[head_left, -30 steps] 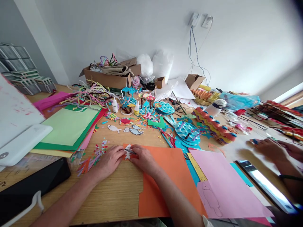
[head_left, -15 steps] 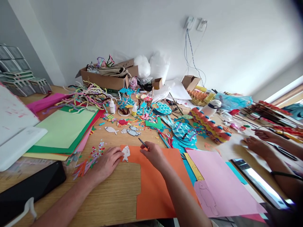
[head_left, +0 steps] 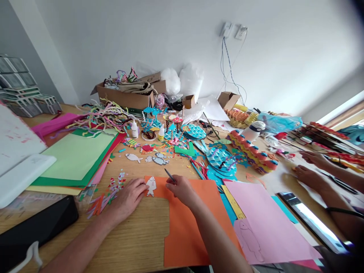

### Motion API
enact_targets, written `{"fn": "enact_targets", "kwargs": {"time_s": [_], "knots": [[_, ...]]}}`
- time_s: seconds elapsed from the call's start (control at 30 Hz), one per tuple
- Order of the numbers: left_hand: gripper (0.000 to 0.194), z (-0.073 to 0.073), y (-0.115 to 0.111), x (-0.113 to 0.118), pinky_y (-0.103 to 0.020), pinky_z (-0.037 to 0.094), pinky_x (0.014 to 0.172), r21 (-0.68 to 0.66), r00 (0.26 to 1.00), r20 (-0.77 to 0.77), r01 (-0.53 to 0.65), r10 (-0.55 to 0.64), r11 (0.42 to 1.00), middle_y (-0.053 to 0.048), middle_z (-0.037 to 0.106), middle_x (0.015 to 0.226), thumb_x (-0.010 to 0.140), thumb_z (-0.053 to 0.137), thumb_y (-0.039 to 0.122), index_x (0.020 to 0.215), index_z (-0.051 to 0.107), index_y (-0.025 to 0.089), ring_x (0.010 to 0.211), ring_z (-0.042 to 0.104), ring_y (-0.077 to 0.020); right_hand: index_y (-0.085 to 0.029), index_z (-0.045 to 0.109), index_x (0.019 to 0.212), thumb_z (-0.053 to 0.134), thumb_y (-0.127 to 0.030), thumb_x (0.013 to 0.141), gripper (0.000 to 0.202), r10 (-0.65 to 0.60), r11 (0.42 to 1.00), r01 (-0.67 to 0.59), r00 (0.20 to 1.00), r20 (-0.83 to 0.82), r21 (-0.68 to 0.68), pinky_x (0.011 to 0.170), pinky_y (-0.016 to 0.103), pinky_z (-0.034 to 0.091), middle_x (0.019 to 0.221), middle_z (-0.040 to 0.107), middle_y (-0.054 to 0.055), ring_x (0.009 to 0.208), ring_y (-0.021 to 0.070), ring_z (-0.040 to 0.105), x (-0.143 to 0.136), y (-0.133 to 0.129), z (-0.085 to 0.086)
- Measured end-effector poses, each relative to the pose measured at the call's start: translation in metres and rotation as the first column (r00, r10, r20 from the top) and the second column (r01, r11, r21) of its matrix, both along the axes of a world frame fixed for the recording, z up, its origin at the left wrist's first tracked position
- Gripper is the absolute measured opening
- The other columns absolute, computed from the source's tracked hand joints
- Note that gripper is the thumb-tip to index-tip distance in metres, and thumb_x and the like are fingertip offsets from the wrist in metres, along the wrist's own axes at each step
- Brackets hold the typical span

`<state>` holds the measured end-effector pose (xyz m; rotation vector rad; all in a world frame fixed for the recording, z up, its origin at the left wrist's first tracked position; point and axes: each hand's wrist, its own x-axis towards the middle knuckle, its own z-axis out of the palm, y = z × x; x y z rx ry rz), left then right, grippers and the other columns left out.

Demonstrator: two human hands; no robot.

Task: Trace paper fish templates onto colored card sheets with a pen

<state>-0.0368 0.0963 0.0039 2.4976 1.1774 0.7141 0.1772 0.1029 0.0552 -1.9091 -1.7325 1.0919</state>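
Observation:
A small white paper fish (head_left: pixel 151 186) with dark outlines and reddish marks lies on the upper left corner of an orange sheet (head_left: pixel 190 235), which has a rectangular piece cut out of its left side. My left hand (head_left: pixel 131 195) rests on the table, fingers bent and close together, their tips holding the fish's left edge. Above the sheet, my right hand (head_left: pixel 180 190) is closed around a dark pen (head_left: pixel 170 174), whose tip points up and left, clear of the paper. Thin orange and lilac paper strips (head_left: pixel 105 199) lie beside my left wrist.
Coloured sheets (head_left: pixel 79 155) and a black phone (head_left: pixel 54 222) lie left. Glue bottles (head_left: pixel 134 129), fish cut-outs (head_left: pixel 160 159) and blue woven paper pieces (head_left: pixel 220 157) spread ahead. A pink sheet (head_left: pixel 267 216) with a drawn fish is right, near another person's hands (head_left: pixel 309 178).
My right hand has shifted slightly left with the pen, whose tip now points more to the left. My left hand and the paper fish stay nearly in place.

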Motion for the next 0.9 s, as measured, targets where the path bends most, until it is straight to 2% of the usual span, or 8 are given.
{"fn": "enact_targets", "kwargs": {"time_s": [0.13, 0.3, 0.43, 0.6, 0.67, 0.73, 0.8, 0.9], "knots": [[0.021, -0.001, 0.000, 0.000, -0.033, 0.046, 0.083, 0.009, 1.000, -0.012, -0.002, 0.002, 1.000, -0.004, 0.057, 0.102, 0.089, 0.039, 0.016, 0.097, 0.058, 0.021, 0.096, 0.053, -0.0189, -0.015, 0.064, 0.084, 0.055, -0.016, 0.076, 0.013, 0.044, 0.995, -0.055, 0.991, 0.123, 0.087, 0.062, 0.023, 0.038, 0.082, 0.066, 0.005, 0.075, 0.0156, 0.058, 0.002, -0.006, 0.004], [0.020, -0.001, 0.000, 0.001, -0.033, 0.047, 0.082, 0.030, 0.999, -0.030, -0.012, 0.013, 0.999, -0.004, 0.057, 0.101, 0.090, 0.039, 0.018, 0.096, 0.058, 0.021, 0.095, 0.054, -0.0189, -0.016, 0.064, 0.093, 0.054, -0.015, 0.076, 0.019, 0.089, 0.980, -0.135, 0.953, 0.290, 0.144, 0.070, 0.026, 0.040, 0.094, 0.066, 0.008, 0.089, 0.0206, 0.060, 0.006, -0.015, 0.000], [0.022, -0.001, -0.002, 0.002, -0.033, 0.048, 0.082, 0.077, 0.997, -0.066, -0.025, 0.030, 0.997, -0.004, 0.059, 0.102, 0.089, 0.039, 0.015, 0.097, 0.059, 0.021, 0.095, 0.055, -0.0186, -0.017, 0.060, 0.108, 0.055, -0.012, 0.078, 0.031, 0.069, 0.965, -0.143, 0.948, 0.312, 0.219, 0.079, 0.027, 0.042, 0.121, 0.057, 0.008, 0.101, 0.0214, 0.058, 0.015, -0.030, -0.001], [0.027, -0.005, -0.003, 0.003, -0.035, 0.048, 0.086, 0.169, 0.988, -0.149, -0.014, 0.039, 0.986, -0.006, 0.060, 0.112, 0.087, 0.037, 0.010, 0.100, 0.060, 0.019, 0.101, 0.054, -0.0199, -0.018, 0.054, 0.121, 0.051, -0.020, 0.084, 0.037, -0.003, 0.988, -0.062, 0.910, 0.414, 0.143, 0.078, 0.033, 0.046, 0.140, 0.039, 0.011, 0.102, 0.0266, 0.060, 0.022, -0.050, -0.008], [0.028, -0.007, -0.003, 0.003, -0.035, 0.049, 0.085, 0.183, 0.985, -0.168, -0.012, 0.043, 0.983, -0.006, 0.062, 0.110, 0.086, 0.037, 0.010, 0.102, 0.060, 0.018, 0.099, 0.056, -0.0200, -0.018, 0.052, 0.123, 0.050, -0.022, 0.085, 0.038, -0.051, 0.986, -0.024, 0.897, 0.440, 0.165, 0.076, 0.034, 0.047, 0.141, 0.037, 0.012, 0.101, 0.0273, 0.060, 0.029, -0.053, -0.012], [0.028, -0.008, -0.002, 0.003, -0.035, 0.049, 0.084, 0.198, 0.983, -0.178, -0.006, 0.042, 0.980, -0.006, 0.063, 0.109, 0.086, 0.037, 0.010, 0.102, 0.060, 0.017, 0.097, 0.056, -0.0199, -0.018, 0.054, 0.120, 0.050, -0.023, 0.085, 0.036, -0.121, 0.973, 0.017, 0.887, 0.446, 0.230, 0.078, 0.032, 0.046, 0.138, 0.042, 0.012, 0.102, 0.0260, 0.059, 0.043, -0.054, -0.013], [0.029, -0.009, -0.002, 0.003, -0.035, 0.050, 0.084, 0.214, 0.982, -0.184, 0.001, 0.039, 0.977, -0.006, 0.063, 0.109, 0.086, 0.037, 0.010, 0.101, 0.060, 0.018, 0.096, 0.057, -0.0196, -0.016, 0.058, 0.113, 0.050, -0.023, 0.084, 0.031, -0.204, 0.950, 0.067, 0.872, 0.444, 0.306, 0.080, 0.030, 0.044, 0.128, 0.052, 0.012, 0.103, 0.0238, 0.059, 0.065, -0.053, -0.011], [0.030, -0.009, -0.001, 0.002, -0.034, 0.049, 0.084, 0.233, 0.982, -0.183, 0.002, 0.042, 0.972, -0.005, 0.064, 0.108, 0.085, 0.037, 0.010, 0.101, 0.060, 0.019, 0.096, 0.057, -0.0192, -0.016, 0.062, 0.102, 0.049, -0.023, 0.083, 0.024, -0.326, 0.933, 0.194, 0.812, 0.484, 0.301, 0.072, 0.028, 0.044, 0.103, 0.064, 0.011, 0.092, 0.0230, 0.062, 0.103, -0.054, -0.004]]}}
